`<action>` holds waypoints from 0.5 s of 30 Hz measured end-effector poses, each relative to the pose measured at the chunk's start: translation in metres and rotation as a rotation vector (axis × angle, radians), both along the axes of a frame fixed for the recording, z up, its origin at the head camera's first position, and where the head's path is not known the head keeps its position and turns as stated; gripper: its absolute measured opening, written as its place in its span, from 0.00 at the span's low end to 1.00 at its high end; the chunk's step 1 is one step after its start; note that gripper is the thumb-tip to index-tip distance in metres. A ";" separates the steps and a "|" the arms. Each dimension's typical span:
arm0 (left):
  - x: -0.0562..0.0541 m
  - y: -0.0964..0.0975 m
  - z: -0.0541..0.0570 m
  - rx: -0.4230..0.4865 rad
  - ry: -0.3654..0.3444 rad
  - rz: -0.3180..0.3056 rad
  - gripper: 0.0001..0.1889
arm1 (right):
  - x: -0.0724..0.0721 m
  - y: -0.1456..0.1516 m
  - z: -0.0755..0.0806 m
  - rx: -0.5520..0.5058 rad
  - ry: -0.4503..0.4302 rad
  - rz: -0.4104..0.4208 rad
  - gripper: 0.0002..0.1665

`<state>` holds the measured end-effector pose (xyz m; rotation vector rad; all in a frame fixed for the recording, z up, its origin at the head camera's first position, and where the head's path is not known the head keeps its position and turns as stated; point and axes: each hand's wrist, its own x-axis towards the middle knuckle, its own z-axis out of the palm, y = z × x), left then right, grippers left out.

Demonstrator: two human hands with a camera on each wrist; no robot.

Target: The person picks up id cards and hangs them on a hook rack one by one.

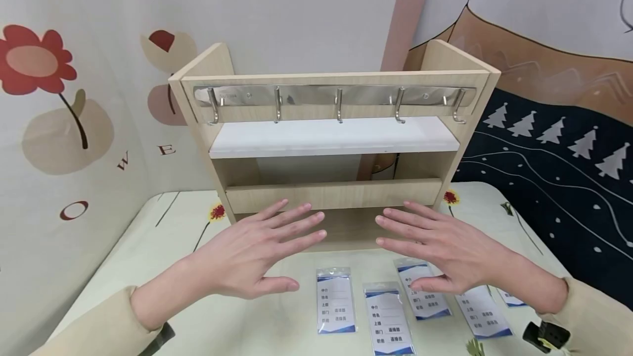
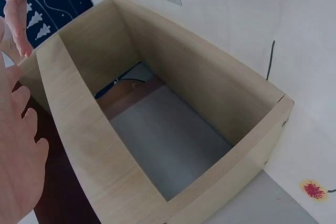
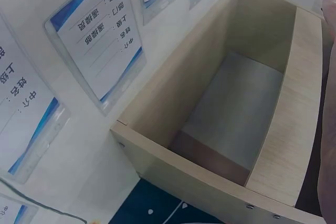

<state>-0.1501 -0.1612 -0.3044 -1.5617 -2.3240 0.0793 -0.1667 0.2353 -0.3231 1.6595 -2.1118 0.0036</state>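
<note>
Both hands hover palm down in front of a small wooden shelf [image 1: 333, 196], fingers spread and holding nothing. My left hand [image 1: 262, 251] is left of the middle, its fingertips overlapping the shelf's lower part in the head view. Opposite it, my right hand [image 1: 440, 246] partly covers the badges beneath it. Several clear-sleeved name badges lie on the table: one badge [image 1: 336, 301] between the hands, another badge [image 1: 389, 320] nearer the front, a third badge [image 1: 422, 290] under the right thumb. A metal rail [image 1: 306, 95] with several hooks runs along the shelf's top board, nothing hanging from it.
The table's pale cloth [image 1: 222, 323] has printed flowers. Behind the shelf hangs a light curtain [image 1: 306, 15] with flower prints, and a dark tree-patterned cloth [image 1: 554, 174] is at the right. A white board [image 1: 333, 137] spans the shelf below the hooks.
</note>
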 end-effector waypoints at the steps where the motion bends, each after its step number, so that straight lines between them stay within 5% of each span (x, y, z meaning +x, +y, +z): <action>1: 0.000 0.000 0.000 0.003 0.002 0.000 0.40 | 0.000 0.000 0.000 0.000 -0.001 -0.002 0.44; 15: 0.006 -0.018 -0.007 0.086 0.022 0.070 0.39 | 0.005 0.002 -0.013 0.006 -0.027 -0.013 0.44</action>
